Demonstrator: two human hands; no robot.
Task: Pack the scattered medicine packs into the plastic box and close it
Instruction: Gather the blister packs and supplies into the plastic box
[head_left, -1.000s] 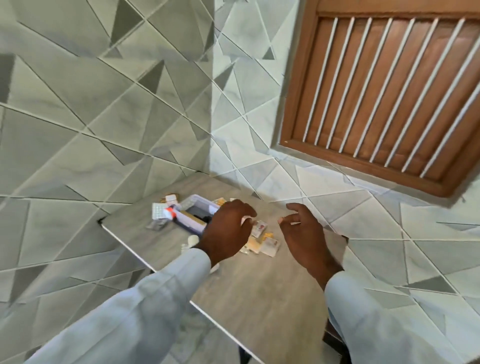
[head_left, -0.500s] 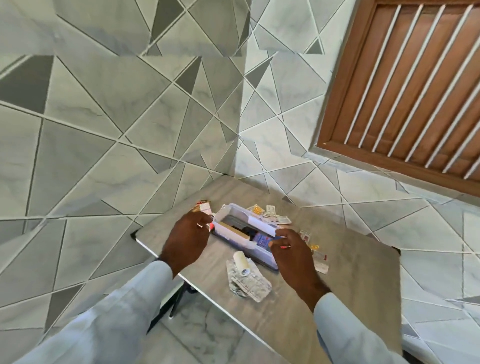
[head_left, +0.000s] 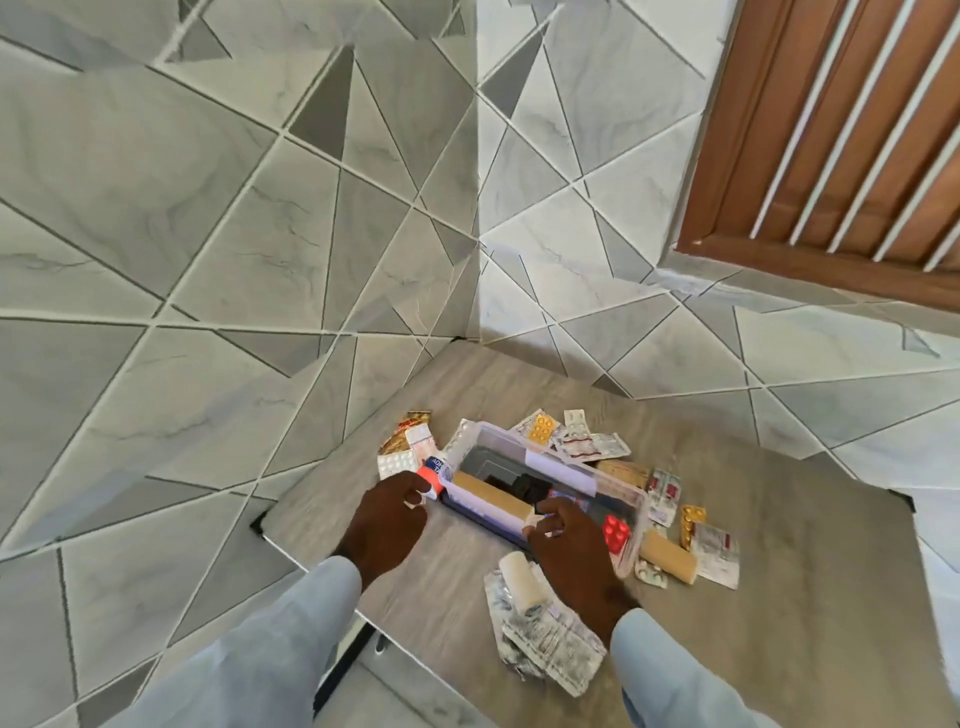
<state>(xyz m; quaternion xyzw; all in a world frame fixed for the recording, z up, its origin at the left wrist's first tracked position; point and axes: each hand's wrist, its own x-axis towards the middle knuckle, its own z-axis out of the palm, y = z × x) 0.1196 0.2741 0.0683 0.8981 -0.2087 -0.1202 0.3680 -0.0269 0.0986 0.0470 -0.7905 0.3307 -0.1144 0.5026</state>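
Observation:
A clear plastic box (head_left: 563, 466) stands open on the grey table (head_left: 779, 597), with dark items and a long beige pack inside. My left hand (head_left: 387, 522) pinches the box's left end, beside a red-capped tube (head_left: 434, 475). My right hand (head_left: 571, 551) curls its fingers over the near rim, next to a red pill blister (head_left: 616, 532). Medicine packs lie around the box: white blisters (head_left: 397, 462) at the left, an orange-pill blister (head_left: 541, 428) and white strips (head_left: 595, 447) behind, a beige roll (head_left: 667, 558) and a gold blister (head_left: 692, 522) at the right.
Silver foil strips (head_left: 545, 642) and a white roll (head_left: 519, 579) lie close in front of the box under my right wrist. The table's left edge (head_left: 306, 558) drops to the floor. Tiled walls meet in a corner behind the table. A wooden louvred shutter (head_left: 857, 130) is up right.
My view has tipped down and closer to the table. Both hands moved from the loose packs to the box, left hand at its left end, right hand on the near rim.

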